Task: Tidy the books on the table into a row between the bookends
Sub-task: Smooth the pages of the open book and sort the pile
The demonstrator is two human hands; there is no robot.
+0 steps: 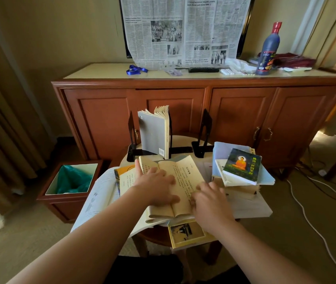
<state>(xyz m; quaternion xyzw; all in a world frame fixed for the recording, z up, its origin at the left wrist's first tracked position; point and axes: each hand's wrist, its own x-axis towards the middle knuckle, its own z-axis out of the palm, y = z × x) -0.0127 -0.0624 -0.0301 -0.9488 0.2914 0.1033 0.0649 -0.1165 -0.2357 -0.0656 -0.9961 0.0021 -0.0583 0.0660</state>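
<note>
Left hand: Our left hand [156, 186] lies flat on the open book [180, 181]. The fingers are spread out and straight. One finger points up toward the bookends. The arm comes in from the bottom left.
Right hand: Our right hand [209, 198] rests on the right page of the same book, near its lower edge. The fingers bend a little. We cannot tell if they pinch a page.
Open book: It lies open and face up in the middle of the small table [156, 234], on top of other open books.
Grey book: One grey book [152, 134] stands up between the bookends. It leans a bit, and its pages fan out at the top.
Bookends: The left bookend [131, 138] stands just beside the grey book. The right bookend [205, 134] stands apart from it, with a gap between.
Pile of books: A pile of books [242, 177] sits on the right side of the table. The top one has an orange sitting figure on a green cover.
Yellow book: A yellow book [187, 234] lies at the front edge of the table, under our right wrist.
Bin: A bin [70, 181] with a green bag sits on the floor to the left.
Cabinet: A brown cabinet [234, 111] stands behind the table, with a dark bottle [268, 50] on top.
</note>
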